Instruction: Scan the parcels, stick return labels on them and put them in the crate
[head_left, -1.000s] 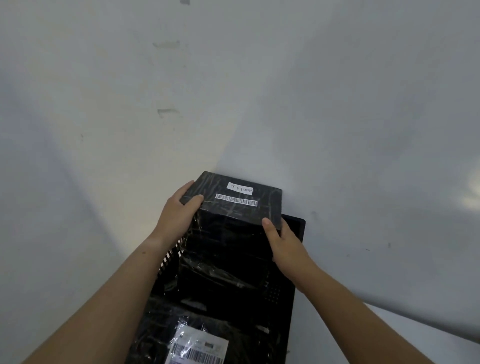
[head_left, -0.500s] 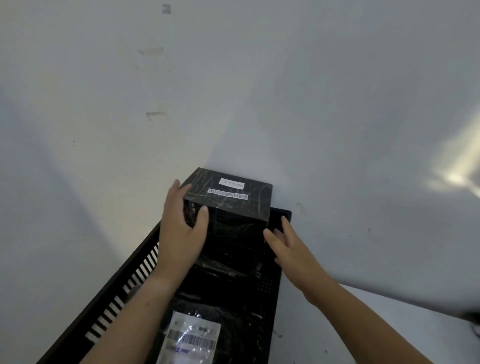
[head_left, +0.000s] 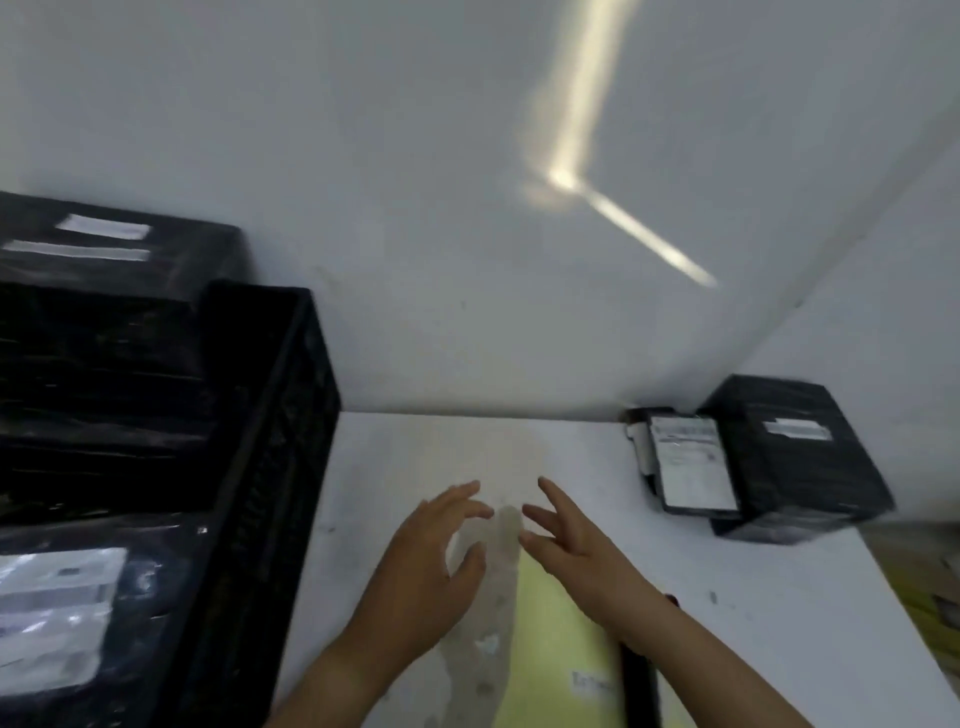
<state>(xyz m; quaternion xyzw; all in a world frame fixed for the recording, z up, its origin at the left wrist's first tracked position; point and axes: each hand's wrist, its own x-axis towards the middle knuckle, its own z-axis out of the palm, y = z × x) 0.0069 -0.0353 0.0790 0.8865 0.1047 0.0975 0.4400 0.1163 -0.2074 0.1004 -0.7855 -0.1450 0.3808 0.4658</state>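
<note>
Crate (head_left: 270, 415) comes first, at the far left: black and slatted, close against the left edge of the white surface (head_left: 441, 452). It already holds parcels. A black wrapped box (head_left: 171, 270) with two white labels on top sits high at the back, above the rim. A bagged parcel (head_left: 57, 613) with a white shipping label lies lower, toward the front.

In the middle, both hands are over the surface and hold nothing. The left hand (head_left: 431, 566) has its fingers loosely spread and the thumb apart. The right hand (head_left: 576, 551) is just beside it, fingers splayed and pointing forward. Blur hides whether either one touches the surface.

Below them lies a yellow sheet (head_left: 556, 639) with a small white handwritten sticker near its lower edge, probably the return labels. A dark bar (head_left: 636, 686) lies partly under the right forearm. It may be the scanner, but I cannot tell.

In the far right corner two parcels wait, touching each other: a flat parcel (head_left: 685, 462) with a large white label facing up, and a black box (head_left: 789, 457) with a narrow label.

By my reading this is the gap between parcels, with one stowed and the next not yet taken. The next move calls for a reach right and forward to the corner pair. The flat parcel is the nearer one to bring to the middle, label up, for scanning and then a sticker.
</note>
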